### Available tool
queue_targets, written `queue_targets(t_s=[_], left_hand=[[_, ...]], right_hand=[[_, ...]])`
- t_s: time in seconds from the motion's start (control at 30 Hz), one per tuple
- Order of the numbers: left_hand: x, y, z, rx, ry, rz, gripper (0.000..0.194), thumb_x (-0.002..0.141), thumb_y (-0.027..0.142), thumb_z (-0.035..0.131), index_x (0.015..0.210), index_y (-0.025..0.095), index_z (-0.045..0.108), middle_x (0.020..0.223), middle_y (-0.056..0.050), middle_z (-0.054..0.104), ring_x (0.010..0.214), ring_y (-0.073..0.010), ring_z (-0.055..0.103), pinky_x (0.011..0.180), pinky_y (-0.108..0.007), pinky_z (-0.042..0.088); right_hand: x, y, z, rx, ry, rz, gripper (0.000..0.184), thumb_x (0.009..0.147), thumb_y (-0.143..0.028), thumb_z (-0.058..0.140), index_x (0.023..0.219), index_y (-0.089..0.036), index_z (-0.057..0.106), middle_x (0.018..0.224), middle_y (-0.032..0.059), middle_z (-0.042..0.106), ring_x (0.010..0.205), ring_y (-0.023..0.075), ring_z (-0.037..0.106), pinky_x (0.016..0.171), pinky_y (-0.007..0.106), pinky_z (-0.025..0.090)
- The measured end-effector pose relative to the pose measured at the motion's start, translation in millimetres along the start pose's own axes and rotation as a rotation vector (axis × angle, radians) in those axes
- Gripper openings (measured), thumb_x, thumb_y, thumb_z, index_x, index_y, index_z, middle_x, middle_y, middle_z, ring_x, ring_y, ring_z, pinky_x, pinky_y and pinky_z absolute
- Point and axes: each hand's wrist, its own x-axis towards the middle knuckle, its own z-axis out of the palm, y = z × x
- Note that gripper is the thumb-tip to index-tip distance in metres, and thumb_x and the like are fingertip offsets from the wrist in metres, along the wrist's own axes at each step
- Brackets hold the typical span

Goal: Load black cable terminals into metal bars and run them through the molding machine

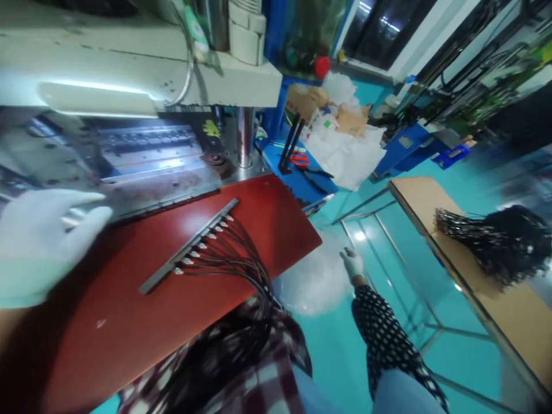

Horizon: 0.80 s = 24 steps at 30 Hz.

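Note:
My left hand (47, 247), in a pale glove, hovers over the left end of a red-brown board (276, 218). Its thumb and forefinger are curved with a gap between them, and I see nothing held there. My right hand (354, 264), also gloved, reaches down past the board's right edge, beside a whitish plastic bag (317, 279). Its fingers look a little apart and hold nothing visible. Lying aslant on the board is a narrow metal bar (190, 246) with a row of black cables (245, 259) set along it by their metal-tipped ends. The cables trail down over my lap.
Behind the board stands a press with a lit metal die (150, 152) and a steel post (244, 138). Red-handled scissors (299, 159) lie on a blue shelf (278, 155). To the right, a bundle of black cables (500, 241) rests on a tan-topped table (452, 253).

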Motion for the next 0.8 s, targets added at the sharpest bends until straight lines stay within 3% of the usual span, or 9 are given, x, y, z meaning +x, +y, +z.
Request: queue_targets(t_s=[0.1,0.17,0.27,0.37,0.47,0.53,0.63,0.73,0.8], left_hand=[[-3.9,46.0,-9.9,0.024,0.055,0.087,0.038,0.097,0.043,0.044,0.112,0.013,0.063,0.109,-0.006,0.065,0.110,-0.0235,0.059,0.105,-0.040,0.043],[-6.1,76.3,-3.4,-0.067,-0.097,0.160,0.035,0.099,0.041,0.042,0.104,0.015,0.066,0.104,-0.007,0.067,0.104,-0.0219,0.060,0.099,-0.037,0.046],[-8.2,108.5,16.5,-0.127,-0.314,0.117,0.034,0.095,0.049,0.050,0.102,0.020,0.067,0.101,-0.006,0.067,0.097,-0.0224,0.062,0.088,-0.035,0.050],[-10.3,126.7,29.8,-0.041,-0.360,0.009,0.027,0.091,0.044,0.059,0.100,0.020,0.067,0.102,-0.008,0.065,0.097,-0.0259,0.062,0.083,-0.037,0.050],[-10.6,133.9,31.2,-0.034,-0.359,-0.063,0.020,0.092,0.035,0.057,0.097,0.018,0.066,0.099,-0.009,0.066,0.095,-0.0271,0.063,0.084,-0.039,0.049],[-7.0,132.1,27.1,-0.105,-0.365,-0.093,0.017,0.091,0.033,0.057,0.093,0.018,0.066,0.095,-0.008,0.067,0.092,-0.0261,0.063,0.084,-0.039,0.049],[10.0,120.6,15.5,-0.222,-0.308,-0.063,0.016,0.091,0.031,0.056,0.089,0.018,0.064,0.091,-0.007,0.067,0.087,-0.0239,0.063,0.084,-0.037,0.050],[41.2,101.9,2.8,-0.235,-0.137,0.099,0.019,0.094,0.030,0.050,0.092,0.017,0.063,0.096,-0.009,0.065,0.093,-0.0238,0.061,0.090,-0.038,0.050],[63.9,87.7,-1.1,-0.215,-0.034,0.206,0.023,0.096,0.030,0.046,0.098,0.015,0.064,0.104,-0.010,0.064,0.102,-0.0242,0.060,0.097,-0.039,0.048]], right_hand=[[13.0,-30.8,-7.5,0.072,0.100,-0.160,0.040,0.076,-0.050,0.066,0.089,-0.012,0.068,0.103,0.0153,0.071,0.110,0.0297,0.062,0.107,0.049,0.041],[10.1,-61.8,-3.8,0.135,0.106,-0.275,0.043,0.076,-0.052,0.064,0.092,-0.013,0.069,0.105,0.0147,0.072,0.111,0.0308,0.062,0.106,0.051,0.041],[-18.3,-115.6,10.0,0.179,0.037,-0.513,0.038,0.083,-0.049,0.061,0.100,-0.017,0.072,0.106,0.0119,0.073,0.104,0.0269,0.065,0.099,0.046,0.047],[-62.2,-164.9,28.3,0.181,-0.140,-0.695,0.030,0.089,-0.042,0.060,0.103,-0.020,0.073,0.105,0.0091,0.073,0.098,0.0228,0.066,0.091,0.039,0.051],[-97.7,-200.0,53.5,0.164,-0.412,-0.751,0.023,0.088,-0.038,0.062,0.099,-0.021,0.073,0.103,0.0077,0.073,0.097,0.0221,0.066,0.092,0.038,0.051],[-112.5,-215.7,73.9,0.257,-0.640,-0.655,0.026,0.088,-0.038,0.063,0.106,-0.021,0.070,0.112,0.0085,0.071,0.105,0.0223,0.066,0.098,0.040,0.050],[-128.4,-231.6,103.6,0.543,-1.097,-0.280,0.039,0.088,-0.043,0.065,0.121,-0.023,0.062,0.127,0.0104,0.065,0.116,0.0229,0.063,0.102,0.044,0.048],[-148.6,-239.3,125.3,0.635,-1.653,0.171,0.048,0.086,-0.050,0.068,0.121,-0.018,0.059,0.126,0.0158,0.065,0.113,0.0261,0.065,0.101,0.050,0.047],[-166.5,-239.4,136.5,0.587,-1.917,0.373,0.053,0.084,-0.051,0.071,0.121,-0.014,0.059,0.122,0.0184,0.066,0.113,0.0278,0.066,0.104,0.053,0.043]])
